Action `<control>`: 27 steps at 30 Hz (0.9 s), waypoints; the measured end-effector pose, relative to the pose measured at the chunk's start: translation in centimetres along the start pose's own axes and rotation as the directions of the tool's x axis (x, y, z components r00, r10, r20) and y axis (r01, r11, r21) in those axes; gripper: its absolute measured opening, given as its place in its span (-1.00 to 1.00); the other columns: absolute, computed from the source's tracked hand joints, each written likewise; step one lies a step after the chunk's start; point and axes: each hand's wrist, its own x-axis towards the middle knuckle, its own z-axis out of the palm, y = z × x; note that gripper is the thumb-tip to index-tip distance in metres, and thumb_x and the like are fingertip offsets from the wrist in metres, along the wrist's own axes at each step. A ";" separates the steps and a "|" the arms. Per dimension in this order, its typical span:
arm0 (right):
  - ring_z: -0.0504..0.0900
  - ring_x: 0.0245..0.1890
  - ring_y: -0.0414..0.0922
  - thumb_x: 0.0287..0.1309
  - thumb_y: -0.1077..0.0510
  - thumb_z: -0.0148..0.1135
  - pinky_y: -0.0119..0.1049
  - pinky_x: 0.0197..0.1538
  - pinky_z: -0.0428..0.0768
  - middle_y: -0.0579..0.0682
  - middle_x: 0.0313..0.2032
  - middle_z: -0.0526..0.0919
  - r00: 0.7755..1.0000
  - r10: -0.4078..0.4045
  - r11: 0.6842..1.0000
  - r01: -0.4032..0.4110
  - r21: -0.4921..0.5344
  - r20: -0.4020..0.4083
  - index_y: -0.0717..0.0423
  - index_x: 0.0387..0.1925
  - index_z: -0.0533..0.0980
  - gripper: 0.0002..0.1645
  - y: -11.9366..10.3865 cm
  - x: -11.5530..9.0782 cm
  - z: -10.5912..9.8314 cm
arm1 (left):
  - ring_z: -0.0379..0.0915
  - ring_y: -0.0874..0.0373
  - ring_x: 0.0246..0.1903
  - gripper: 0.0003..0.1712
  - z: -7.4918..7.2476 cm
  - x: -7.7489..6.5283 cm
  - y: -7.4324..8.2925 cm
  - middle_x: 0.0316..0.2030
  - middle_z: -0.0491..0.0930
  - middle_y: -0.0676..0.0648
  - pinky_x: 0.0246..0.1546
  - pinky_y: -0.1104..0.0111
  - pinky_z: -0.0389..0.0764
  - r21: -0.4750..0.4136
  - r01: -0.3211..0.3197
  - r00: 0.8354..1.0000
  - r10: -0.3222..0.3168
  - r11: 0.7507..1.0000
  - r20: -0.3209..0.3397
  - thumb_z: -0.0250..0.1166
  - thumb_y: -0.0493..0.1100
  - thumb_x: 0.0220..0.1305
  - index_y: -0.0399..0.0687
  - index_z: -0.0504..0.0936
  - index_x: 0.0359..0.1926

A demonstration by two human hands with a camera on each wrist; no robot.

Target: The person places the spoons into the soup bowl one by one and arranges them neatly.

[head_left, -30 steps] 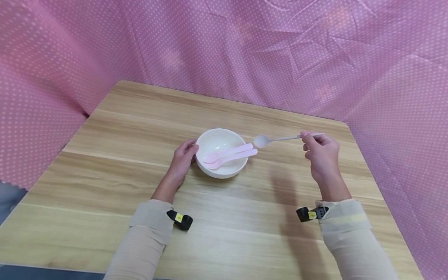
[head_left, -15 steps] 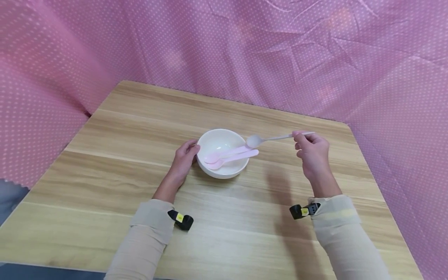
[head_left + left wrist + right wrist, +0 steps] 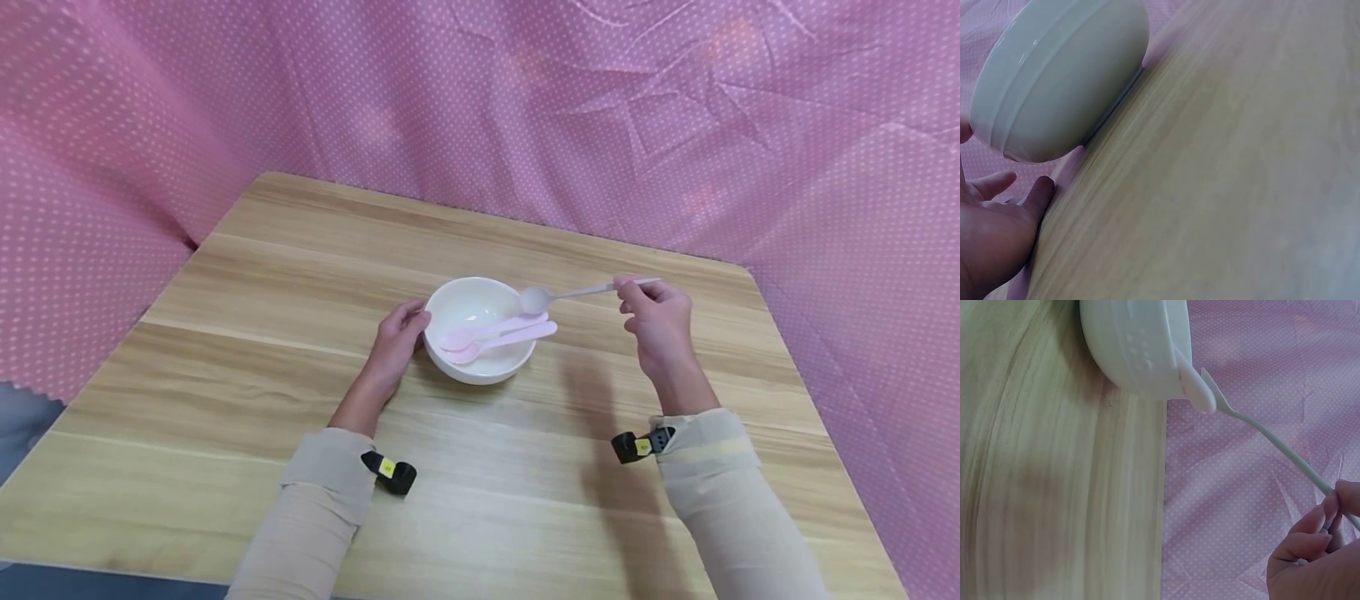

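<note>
A white bowl (image 3: 480, 372) stands on the wooden table. Two pink spoons (image 3: 517, 335) lean inside it, their handles over the right rim. My left hand (image 3: 393, 342) holds the bowl at its left side, thumb at the rim; in the left wrist view (image 3: 997, 231) its lower fingers are apart from the wall, and other fingers are hidden. Pinched between thumb and fingers of my right hand (image 3: 660, 325) is a pale grey spoon (image 3: 585, 291). Its head hangs just over the right rim, near the pink handles; whether it touches them I cannot tell.
The wooden table (image 3: 225, 400) reaches left, right and in front of the bowl. Pink dotted cloth (image 3: 480, 108) hangs behind its back edge and at both sides. A black wrist camera (image 3: 390, 472) sits on each sleeve cuff.
My right hand has moved left with the grey spoon, bringing the spoon's head from beside the bowl to over its right rim. The left hand and the bowl stay nearly where they were.
</note>
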 end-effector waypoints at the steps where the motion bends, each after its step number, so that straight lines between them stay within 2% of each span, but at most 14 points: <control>1: 0.41 -0.42 -0.24 0.12 0.14 0.30 -0.55 -0.55 0.38 -0.10 -0.37 0.47 1.000 0.002 1.000 -0.002 -0.001 0.002 0.08 -0.41 0.60 -0.91 0.1 0.0 0.1 | 0.34 0.03 0.19 -0.42 0.0 0.0 0.0 0.20 0.38 -0.23 0.23 0.27 0.38 0.002 0.002 1.000 -0.002 1.000 -0.002 0.06 -0.06 0.38 -0.19 0.25 0.33; 7: 0.41 -0.41 -0.24 0.15 0.16 0.27 -0.54 -0.54 0.38 -0.11 -0.37 0.49 1.000 0.020 1.000 -0.020 -0.002 0.015 0.03 -0.42 0.62 -0.94 0.9 0.4 0.4 | 0.32 0.02 0.20 -0.41 0.0 0.1 0.0 0.21 0.37 -0.23 0.25 0.27 0.36 0.019 -0.004 1.000 0.004 1.000 0.002 0.06 -0.05 0.37 -0.18 0.24 0.34; 16: 0.43 -0.35 -0.23 0.16 0.13 0.25 -0.53 -0.47 0.40 -0.13 -0.34 0.51 0.999 0.033 0.997 -0.031 -0.066 0.035 0.07 -0.34 0.59 -0.92 1.4 0.8 1.1 | 0.33 0.03 0.20 -0.42 0.1 0.1 -0.1 0.21 0.37 -0.23 0.25 0.27 0.37 0.013 -0.004 1.000 0.004 1.000 -0.001 0.06 -0.05 0.37 -0.18 0.24 0.33; 24: 0.42 -0.31 -0.22 0.19 0.12 0.22 -0.50 -0.39 0.42 -0.15 -0.34 0.52 0.998 0.044 0.992 -0.038 -0.122 0.048 0.19 -0.19 0.57 -0.77 1.9 1.4 2.2 | 0.33 0.03 0.20 -0.42 0.1 0.1 -0.1 0.20 0.38 -0.24 0.25 0.27 0.36 0.022 -0.011 1.000 0.011 1.000 -0.012 0.05 -0.06 0.38 -0.19 0.24 0.33; 27: 0.43 -0.31 -0.21 0.18 0.14 0.21 -0.47 -0.36 0.42 -0.15 -0.34 0.52 0.998 0.042 0.991 -0.036 -0.129 0.044 0.17 -0.22 0.57 -0.81 2.1 1.6 2.6 | 0.33 0.03 0.19 -0.43 0.1 0.1 -0.1 0.20 0.38 -0.24 0.25 0.28 0.36 0.022 -0.009 1.000 0.010 1.000 -0.014 0.05 -0.06 0.38 -0.19 0.25 0.33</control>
